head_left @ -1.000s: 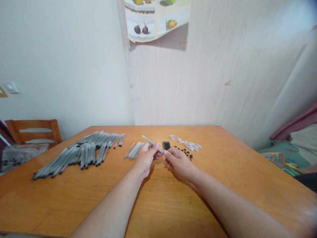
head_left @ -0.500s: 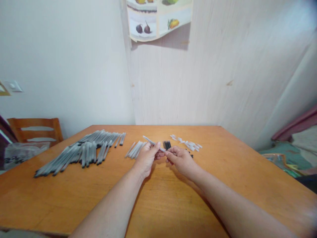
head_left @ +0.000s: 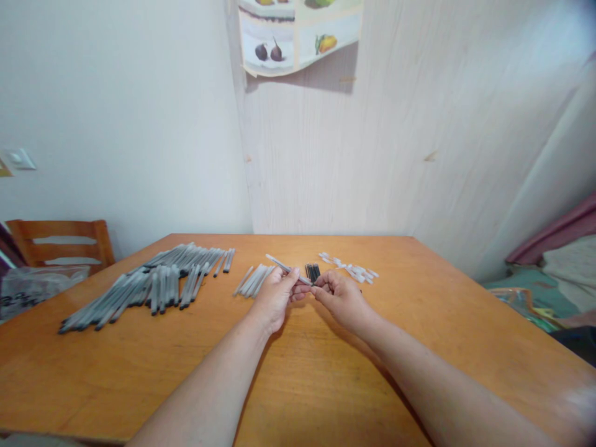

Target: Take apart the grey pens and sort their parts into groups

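Note:
My left hand (head_left: 274, 295) is closed around a slim, clear-grey pen (head_left: 274, 261), which slants from upper left down to the right. At the pen's lower right end, my right hand (head_left: 339, 297) has its thumb and fingers pinched together; what lies between those fingertips is hidden. Just left of my left hand lies a small row of pale, translucent pen barrels (head_left: 254, 280). Several short black pieces (head_left: 312, 272) stand side by side beyond the gap between my hands. Scattered behind my right hand are small clear plastic pieces (head_left: 358, 271).
A large heap of grey pens with black ends (head_left: 153, 282) covers the left part of the wooden table (head_left: 298, 385). A wooden chair (head_left: 60, 242) with a plastic bag is at the far left. The wall (head_left: 302, 155) rises behind the table's back edge.
The view has shifted slightly. Both hands stay together at the pen, with the right fingertips still pinched at its lower end.

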The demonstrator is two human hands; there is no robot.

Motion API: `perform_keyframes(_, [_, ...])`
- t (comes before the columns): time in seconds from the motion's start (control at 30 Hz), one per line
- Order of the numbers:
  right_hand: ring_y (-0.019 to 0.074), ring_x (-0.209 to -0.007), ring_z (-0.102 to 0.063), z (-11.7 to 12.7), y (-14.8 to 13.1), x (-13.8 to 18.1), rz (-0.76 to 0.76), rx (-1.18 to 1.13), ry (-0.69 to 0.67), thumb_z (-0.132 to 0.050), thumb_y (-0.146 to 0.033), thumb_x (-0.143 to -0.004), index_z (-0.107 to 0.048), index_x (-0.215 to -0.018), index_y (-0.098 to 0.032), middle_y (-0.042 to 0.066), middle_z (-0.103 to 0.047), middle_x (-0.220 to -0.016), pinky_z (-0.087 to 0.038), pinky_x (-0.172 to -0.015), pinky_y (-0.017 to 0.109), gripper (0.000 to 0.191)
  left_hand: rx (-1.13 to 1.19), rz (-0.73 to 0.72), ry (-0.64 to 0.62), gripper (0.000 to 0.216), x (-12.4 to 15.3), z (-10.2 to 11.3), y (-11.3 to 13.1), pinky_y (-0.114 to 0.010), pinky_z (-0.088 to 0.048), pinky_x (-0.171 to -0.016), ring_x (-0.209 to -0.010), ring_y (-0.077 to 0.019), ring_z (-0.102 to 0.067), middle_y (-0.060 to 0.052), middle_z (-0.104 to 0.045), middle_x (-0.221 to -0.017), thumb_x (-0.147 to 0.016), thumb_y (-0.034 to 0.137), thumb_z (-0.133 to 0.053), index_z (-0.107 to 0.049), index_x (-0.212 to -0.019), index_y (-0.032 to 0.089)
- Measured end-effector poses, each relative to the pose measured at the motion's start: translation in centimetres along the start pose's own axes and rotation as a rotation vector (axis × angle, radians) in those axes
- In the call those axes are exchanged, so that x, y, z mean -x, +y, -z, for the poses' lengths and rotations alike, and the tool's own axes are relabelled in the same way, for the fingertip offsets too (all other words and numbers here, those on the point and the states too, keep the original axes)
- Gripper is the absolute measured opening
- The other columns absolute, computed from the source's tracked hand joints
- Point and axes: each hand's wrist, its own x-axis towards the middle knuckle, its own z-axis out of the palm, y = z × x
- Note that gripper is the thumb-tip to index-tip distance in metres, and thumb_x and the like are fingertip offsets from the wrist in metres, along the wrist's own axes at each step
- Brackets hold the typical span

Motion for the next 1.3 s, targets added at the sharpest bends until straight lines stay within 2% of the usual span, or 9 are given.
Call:
perform_keyframes(0.13, [0.0114,-0.052,-0.043,0.3,-0.3,0.1,-0.005,-0.021,-0.010,-0.061,-0.031,-0.079,-0.054,-0.078,-0.021,-0.004,-0.051,-0.059,-0.030,-0.050,0.024,0.012,0.004,-0.004,0.021,0.028,0.0,0.1,0.1,-0.022,-0.052,-0.057,-0.067,-0.0161,-0.071,-0.007,-0.071,-0.076,-0.083,0.037,-0.070,-0.052,-0.090,0.017])
perform_keyframes(0.43, [0.0116,-0.056,-0.047,1.1,-0.2,0.0,0.042,0.060,-0.028,-0.061,-0.029,-0.079,-0.057,-0.078,-0.020,-0.003,-0.055,-0.063,-0.032,-0.053,0.024,0.010,0.089,0.027,0.034,0.019,-0.3,0.3,0.4,-0.021,-0.053,-0.061,-0.070,-0.0154,-0.071,-0.007,-0.072,-0.079,-0.086,0.028,-0.066,-0.051,-0.089,0.017])
perform_keyframes(0.6, [0.0128,-0.060,-0.051,3.6,0.8,-1.1,0.083,0.233,0.013,-0.058,-0.031,-0.082,-0.062,-0.080,-0.020,-0.001,-0.060,-0.066,-0.034,-0.057,0.025,0.012,0.106,0.009,0.087,0.018,-0.5,0.5,0.7,-0.021,-0.052,-0.060,-0.069,-0.0146,-0.071,-0.007,-0.072,-0.078,-0.086,0.028,-0.067,-0.053,-0.088,0.017])
perform_keyframes(0.73, [0.0138,-0.062,-0.053,6.2,2.4,-2.1,-0.034,0.391,0.098,-0.058,-0.033,-0.083,-0.066,-0.080,-0.020,0.001,-0.063,-0.068,-0.034,-0.058,0.025,0.015,0.100,0.018,0.103,0.016,-0.6,0.6,0.9,-0.022,-0.053,-0.060,-0.070,-0.0148,-0.071,-0.007,-0.072,-0.080,-0.087,0.027,-0.066,-0.053,-0.088,0.017])
perform_keyframes(0.83, [0.0140,-0.060,-0.053,7.4,3.4,-2.4,-0.122,0.490,0.023,-0.060,-0.031,-0.080,-0.068,-0.075,-0.021,0.001,-0.064,-0.065,-0.032,-0.056,0.026,0.014,0.081,0.032,0.103,0.015,-0.6,0.7,0.9,-0.021,-0.052,-0.059,-0.070,-0.0148,-0.071,-0.007,-0.072,-0.080,-0.087,0.026,-0.065,-0.053,-0.088,0.017])
perform_keyframes(0.97, [0.0146,-0.059,-0.054,7.8,3.9,-2.3,-0.198,0.586,-0.081,-0.066,-0.031,-0.075,-0.069,-0.069,-0.022,0.002,-0.065,-0.063,-0.028,-0.052,0.026,0.012,0.055,0.030,0.107,0.014,-0.6,0.8,0.9,-0.020,-0.052,-0.059,-0.069,-0.0141,-0.071,-0.007,-0.071,-0.078,-0.088,0.025,-0.064,-0.054,-0.087,0.016])
perform_keyframes(1.3, [0.0147,-0.062,-0.054,7.8,4.1,-2.3,-0.215,0.652,-0.147,-0.069,-0.030,-0.072,-0.070,-0.068,-0.022,0.002,-0.066,-0.068,-0.029,-0.053,0.026,0.009,0.031,0.039,0.098,0.013,-0.6,0.7,0.8,-0.019,-0.052,-0.058,-0.069,-0.0136,-0.071,-0.006,-0.071,-0.078,-0.089,0.025,-0.062,-0.053,-0.087,0.016])
